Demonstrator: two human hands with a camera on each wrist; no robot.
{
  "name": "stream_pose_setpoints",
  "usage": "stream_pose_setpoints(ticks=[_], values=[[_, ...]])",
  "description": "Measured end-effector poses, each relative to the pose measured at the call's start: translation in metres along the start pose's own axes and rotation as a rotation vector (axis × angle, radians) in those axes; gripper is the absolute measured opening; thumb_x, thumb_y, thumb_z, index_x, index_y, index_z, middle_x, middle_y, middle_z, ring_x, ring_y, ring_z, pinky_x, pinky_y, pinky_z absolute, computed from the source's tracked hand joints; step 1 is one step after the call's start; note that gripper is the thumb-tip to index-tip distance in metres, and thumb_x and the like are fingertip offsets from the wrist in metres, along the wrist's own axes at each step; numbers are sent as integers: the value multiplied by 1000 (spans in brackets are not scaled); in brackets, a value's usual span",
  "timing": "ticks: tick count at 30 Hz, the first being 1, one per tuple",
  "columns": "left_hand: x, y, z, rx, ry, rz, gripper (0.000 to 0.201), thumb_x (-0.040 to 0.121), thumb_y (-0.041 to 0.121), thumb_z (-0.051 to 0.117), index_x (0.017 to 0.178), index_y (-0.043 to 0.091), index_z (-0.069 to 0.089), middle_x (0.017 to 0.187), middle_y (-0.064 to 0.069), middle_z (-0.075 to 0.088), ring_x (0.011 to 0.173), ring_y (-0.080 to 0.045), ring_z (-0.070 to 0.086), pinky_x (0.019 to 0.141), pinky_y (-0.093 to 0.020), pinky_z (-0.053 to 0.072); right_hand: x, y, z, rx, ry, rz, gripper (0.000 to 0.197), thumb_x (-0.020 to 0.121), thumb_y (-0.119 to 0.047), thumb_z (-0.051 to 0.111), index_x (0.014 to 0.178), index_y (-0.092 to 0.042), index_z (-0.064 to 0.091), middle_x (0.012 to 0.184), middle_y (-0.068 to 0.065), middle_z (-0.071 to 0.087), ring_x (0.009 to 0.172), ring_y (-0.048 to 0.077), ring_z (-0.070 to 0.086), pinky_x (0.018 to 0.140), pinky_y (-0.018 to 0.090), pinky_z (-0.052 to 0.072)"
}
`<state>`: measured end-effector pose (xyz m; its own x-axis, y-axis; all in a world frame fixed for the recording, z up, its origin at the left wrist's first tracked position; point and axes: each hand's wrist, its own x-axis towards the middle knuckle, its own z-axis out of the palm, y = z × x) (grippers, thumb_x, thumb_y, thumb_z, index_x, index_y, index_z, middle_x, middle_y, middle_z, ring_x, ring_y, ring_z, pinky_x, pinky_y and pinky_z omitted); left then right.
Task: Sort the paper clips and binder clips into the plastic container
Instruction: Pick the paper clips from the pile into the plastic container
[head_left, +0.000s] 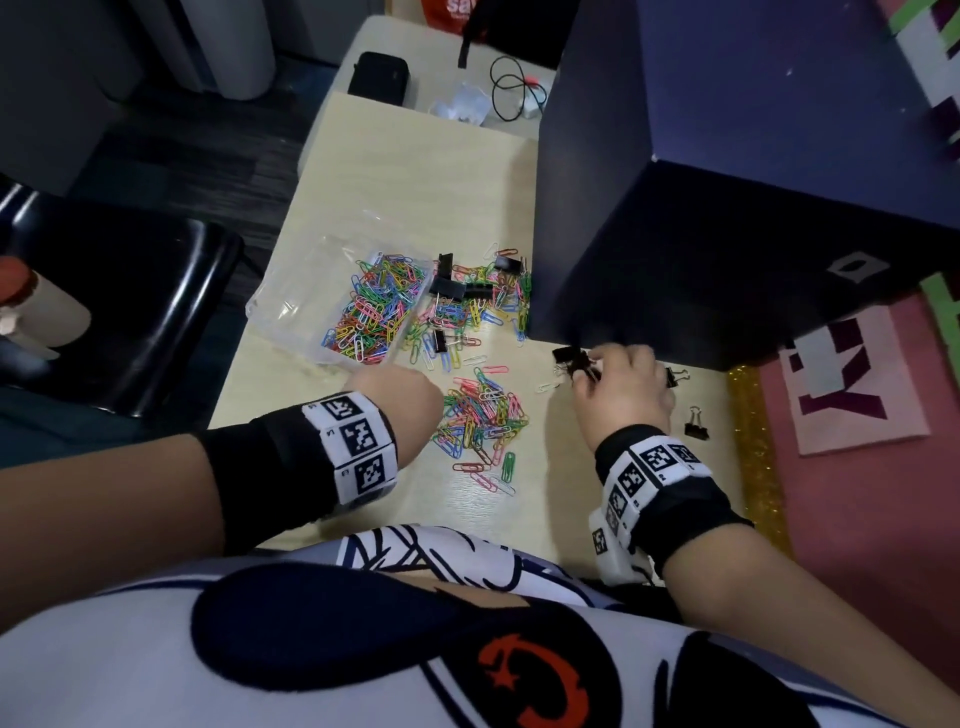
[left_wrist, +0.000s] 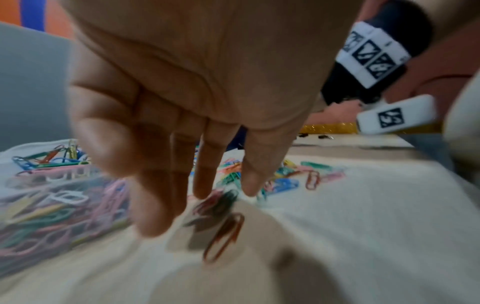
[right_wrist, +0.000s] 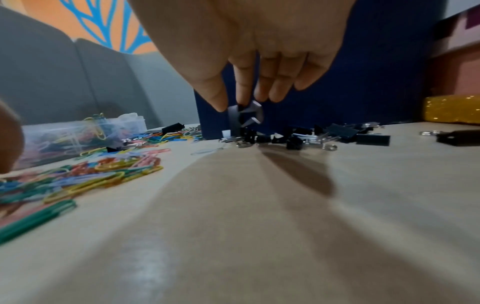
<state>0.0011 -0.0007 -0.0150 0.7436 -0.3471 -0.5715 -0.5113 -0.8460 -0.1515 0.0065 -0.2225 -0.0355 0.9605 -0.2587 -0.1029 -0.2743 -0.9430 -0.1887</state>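
Note:
A clear plastic container (head_left: 291, 306) on the table's left holds several coloured paper clips (head_left: 374, 312) in its right part. A mixed heap of paper clips and black binder clips (head_left: 467, 296) lies just right of it, and a nearer paper clip pile (head_left: 483, 415) sits between my hands. My left hand (head_left: 415, 400) hovers at that pile's left edge; in the left wrist view the left hand (left_wrist: 182, 207) pinches a few paper clips (left_wrist: 221, 218) just above the table. My right hand (right_wrist: 232, 105) pinches a binder clip (right_wrist: 244, 115) over a cluster of binder clips (right_wrist: 298, 135).
A tall dark blue box (head_left: 727, 208) stands right behind the binder clips. Two loose binder clips (head_left: 696, 421) lie right of my right hand, near a gold glitter strip (head_left: 753, 441). A black pouch (head_left: 379, 78) and a cable (head_left: 514, 88) lie at the far end.

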Motion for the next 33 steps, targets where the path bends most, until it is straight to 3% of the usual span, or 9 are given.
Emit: stream_pose_setpoints(ticks=[3, 6, 9, 13, 15, 18, 23, 27, 33], values=[[-4, -3, 10, -21, -44, 19, 27, 90, 7, 47, 117, 11, 52, 111, -7, 62, 97, -26, 63, 71, -36, 50, -1, -17, 1, -14, 8, -154, 31, 91, -29, 52, 121, -25, 53, 128, 3, 45, 120, 24, 38, 101, 40, 29], [-4, -8, 14, -78, -36, 125, 30, 88, 3, 49, 117, 9, 50, 113, -11, 57, 98, -29, 62, 76, -38, 50, 3, -45, 4, -4, -116, -347, 31, 93, -28, 49, 123, -26, 52, 128, -1, 46, 121, 22, 39, 103, 38, 28], [-4, -11, 16, -155, 7, 181, 32, 91, 8, 48, 122, 13, 54, 115, -9, 57, 103, -28, 59, 77, -36, 47, 7, -75, 13, -57, -220, -545, 36, 94, -25, 47, 131, -25, 48, 136, -1, 45, 127, 22, 37, 107, 40, 28], [-11, -21, 17, -288, 90, 121, 35, 93, 18, 46, 128, 20, 50, 118, -6, 55, 104, -28, 58, 82, -39, 51, 12, -99, 29, -204, -310, -718, 53, 93, -11, 44, 144, -21, 34, 156, -1, 25, 139, 24, 27, 113, 42, 21], [-14, -33, 16, -321, 173, 10, 30, 95, 22, 46, 124, 19, 49, 118, -6, 54, 102, -28, 58, 79, -39, 51, 13, -103, 35, -206, -320, -731, 52, 91, -6, 45, 142, -18, 37, 154, 1, 28, 137, 25, 30, 111, 39, 26], [-13, -54, 16, -343, 262, -135, 29, 95, 33, 48, 118, 16, 44, 114, -6, 55, 97, -31, 60, 73, -39, 51, 12, -103, 36, -199, -254, -729, 37, 90, -6, 46, 125, -16, 49, 132, 4, 47, 121, 25, 41, 98, 36, 35], [-5, -65, 19, -304, 251, -180, 32, 98, 41, 41, 113, 14, 47, 111, -8, 54, 93, -33, 60, 71, -39, 49, 8, -102, 34, -223, -239, -712, 26, 93, -25, 50, 118, -16, 52, 121, 4, 51, 114, 27, 45, 92, 39, 38], [1, -59, 25, -228, 283, -160, 32, 101, 36, 35, 111, 12, 52, 110, -8, 53, 88, -33, 61, 68, -37, 48, 6, -99, 35, -248, -244, -730, 24, 94, -28, 49, 114, -18, 55, 121, 2, 51, 114, 25, 45, 93, 39, 36], [9, -70, 28, -205, 311, -161, 14, 95, 17, 49, 107, 14, 54, 109, -7, 52, 83, -33, 63, 63, -37, 47, 1, -96, 30, -159, -190, -684, 19, 86, -25, 50, 104, -18, 53, 110, 2, 53, 107, 24, 46, 93, 38, 37]])
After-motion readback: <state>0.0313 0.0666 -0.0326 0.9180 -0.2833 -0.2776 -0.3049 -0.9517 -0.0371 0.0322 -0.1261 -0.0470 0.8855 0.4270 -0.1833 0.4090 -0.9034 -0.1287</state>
